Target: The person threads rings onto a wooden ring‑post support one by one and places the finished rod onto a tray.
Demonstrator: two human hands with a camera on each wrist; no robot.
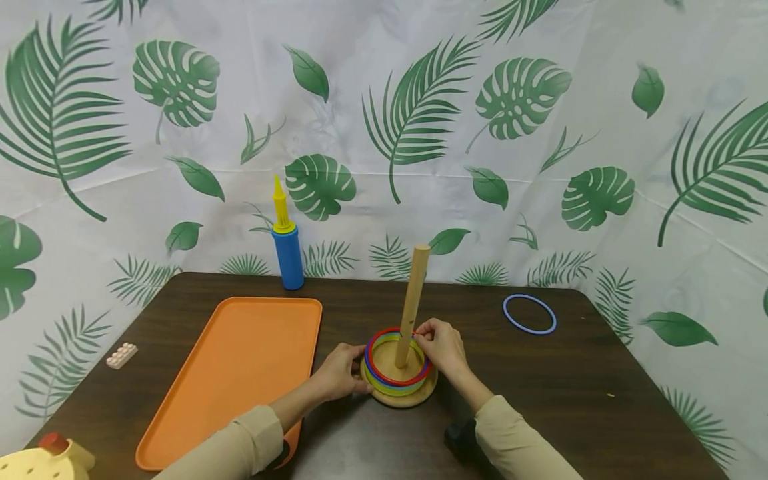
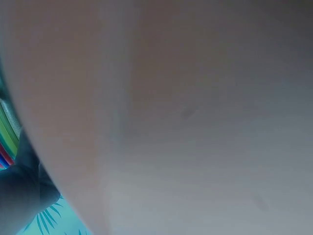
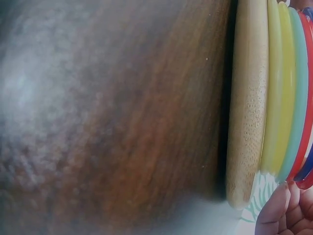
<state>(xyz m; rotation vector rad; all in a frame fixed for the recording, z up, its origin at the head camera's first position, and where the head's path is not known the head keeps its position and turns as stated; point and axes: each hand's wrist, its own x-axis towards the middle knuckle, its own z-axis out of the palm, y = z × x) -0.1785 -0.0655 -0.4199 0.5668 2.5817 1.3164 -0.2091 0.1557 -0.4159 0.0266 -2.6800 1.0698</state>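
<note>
Now, head view: left hand [image 1: 339, 373] curled vs round wooden base [image 1: 401, 398] w/ upright peg, mid counter [image 1: 570, 393]; right hand [image 1: 441, 343] pinches stacked coloured plastic rings [image 1: 384, 377]. Left wrist: blur, can't tell. Right wrist: fingertips [image 3: 274, 210] touch rings' edge.

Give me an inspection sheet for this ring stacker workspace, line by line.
Surface: dark wood-grain table.
Job's things: wooden base with upright wooden peg; stacked rings around the peg, red ring on top; a loose blue ring lies apart at the far right.
Clutter: orange tray, blue and yellow pump, small beige brick, yellow toy at the near left corner.
Grippers: left hand touches the stack's left edge; right hand has its fingers on the top rings.
Cables: nothing seen.
Surroundings: leaf-print backdrop.
</note>
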